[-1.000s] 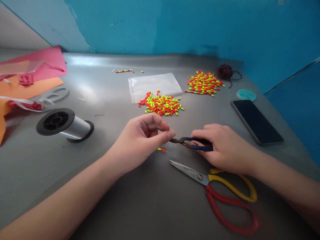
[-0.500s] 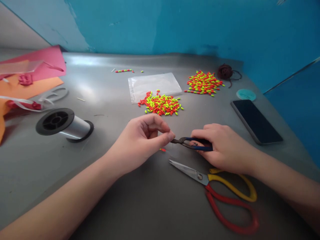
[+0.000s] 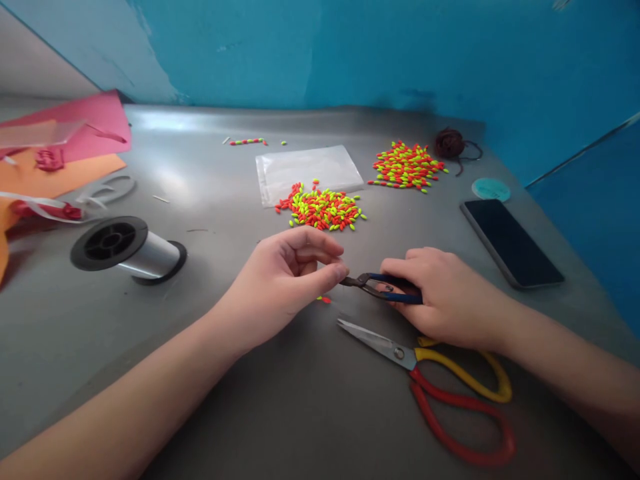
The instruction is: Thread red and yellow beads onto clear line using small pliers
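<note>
My right hand [image 3: 445,293] is closed around the dark blue handles of small pliers [image 3: 373,285], whose dark jaws point left. Their tip meets the pinched thumb and forefinger of my left hand [image 3: 290,280]. Whatever sits between those fingertips is too small to make out. Just below the fingertips, a red bead [image 3: 326,300] shows with a bit of yellow-green beside it. Scissors [image 3: 400,353] with one yellow and one red handle lie on the table under my right hand, blades toward the left.
Red and yellow-green beads form a near pile [image 3: 325,210] beside a clear plastic bag [image 3: 310,170] and a far pile [image 3: 407,165]. A spool of clear line [image 3: 155,253] lies left. Rightward are a phone [image 3: 510,243], a teal disc [image 3: 491,189] and dark yarn [image 3: 449,143].
Both hands keep nearly the same pose, with the pliers' tip still at my left fingertips. The left fingers shift very slightly. Nothing else visibly moves.
</note>
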The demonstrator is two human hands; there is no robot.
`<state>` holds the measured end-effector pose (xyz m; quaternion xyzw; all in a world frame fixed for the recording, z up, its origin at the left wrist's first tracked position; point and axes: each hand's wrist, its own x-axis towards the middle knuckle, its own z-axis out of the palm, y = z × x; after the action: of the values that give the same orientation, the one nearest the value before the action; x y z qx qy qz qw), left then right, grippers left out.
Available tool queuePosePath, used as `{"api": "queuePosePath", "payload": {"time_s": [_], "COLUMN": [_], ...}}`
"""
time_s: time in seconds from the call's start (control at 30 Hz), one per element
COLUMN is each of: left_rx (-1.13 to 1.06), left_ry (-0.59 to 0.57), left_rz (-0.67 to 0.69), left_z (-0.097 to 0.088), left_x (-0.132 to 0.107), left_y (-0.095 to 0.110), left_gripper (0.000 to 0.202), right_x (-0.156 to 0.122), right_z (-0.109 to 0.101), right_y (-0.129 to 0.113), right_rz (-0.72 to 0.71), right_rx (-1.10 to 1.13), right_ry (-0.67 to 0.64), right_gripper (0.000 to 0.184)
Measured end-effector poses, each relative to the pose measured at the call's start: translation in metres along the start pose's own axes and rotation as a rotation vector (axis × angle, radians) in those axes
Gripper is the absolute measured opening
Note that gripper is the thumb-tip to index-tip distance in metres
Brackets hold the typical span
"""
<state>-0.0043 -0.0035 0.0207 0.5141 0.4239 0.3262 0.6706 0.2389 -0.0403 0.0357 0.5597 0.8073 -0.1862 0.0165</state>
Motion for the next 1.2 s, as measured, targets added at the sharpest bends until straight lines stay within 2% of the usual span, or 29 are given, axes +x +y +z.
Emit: {"api": "queuePosePath", "payload": {"time_s": [0.53,0.83,1.2], "left_rx": [0.057,0.093,0.124], "left_ry": [0.021,0.046,0.017], "left_rz": [0.099,0.12,0.119], "left_z": [-0.0018,-0.0025,-0.0028], "left_x": [-0.0007,-0.0009,-0.0008], "left_y": [-0.0007,-0.0019,0.0004], "left_gripper": [0.018,0.02,0.018], "right_x": [-0.0058,-0.0026,-0.0004], "right_z": [-0.0014,0.0038,0.0015], "right_y": [0.0012,0.0029,0.0008], "right_rz": [0.017,-0.009,-0.005], "right_rx": [0.052,0.027,0.039], "right_ry": [0.002,0.041,0.044], "right_gripper": [0.019,0.025,0.027]}}
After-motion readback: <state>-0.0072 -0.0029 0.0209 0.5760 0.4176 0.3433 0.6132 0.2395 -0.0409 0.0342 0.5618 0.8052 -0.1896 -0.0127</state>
